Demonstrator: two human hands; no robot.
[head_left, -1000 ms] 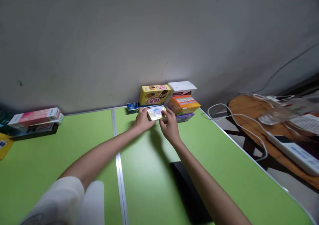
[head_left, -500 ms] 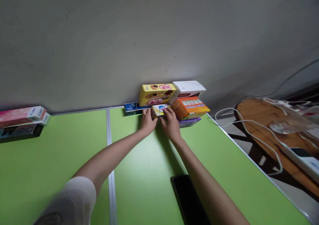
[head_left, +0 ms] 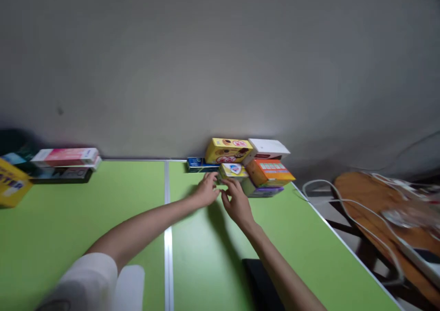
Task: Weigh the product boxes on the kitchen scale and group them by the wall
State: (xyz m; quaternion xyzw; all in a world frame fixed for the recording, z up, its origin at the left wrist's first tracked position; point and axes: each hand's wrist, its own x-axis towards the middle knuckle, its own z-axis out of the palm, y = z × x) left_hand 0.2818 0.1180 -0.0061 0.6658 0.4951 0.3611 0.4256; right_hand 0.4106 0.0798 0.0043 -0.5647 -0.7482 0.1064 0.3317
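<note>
A small yellow box (head_left: 234, 169) with a blue and red shield-like logo stands in front of a larger yellow snack box (head_left: 227, 151). My left hand (head_left: 206, 190) is by its front left corner, fingers loosely bent and apart, holding nothing. Just in front of the same box is my right hand (head_left: 238, 202), open with nothing in it; whether its fingertips touch the box I cannot tell. Left of the small box lies a flat dark blue box (head_left: 199, 165). On the right, an orange box (head_left: 270, 173) rests on a purple-edged box (head_left: 263, 191).
A white box (head_left: 270, 147) stands against the wall behind the orange one. Far left, a pink-and-white box (head_left: 65, 157) lies over a dark box (head_left: 62, 175), near a yellow box (head_left: 13, 182). A black phone-like slab (head_left: 259, 283) lies under my right forearm. White cables (head_left: 364, 214) hang beyond the green table's right edge.
Both hands have let go of the small yellow box and drawn back slightly towards me. The view has turned left, bringing the far-left boxes further into sight.
</note>
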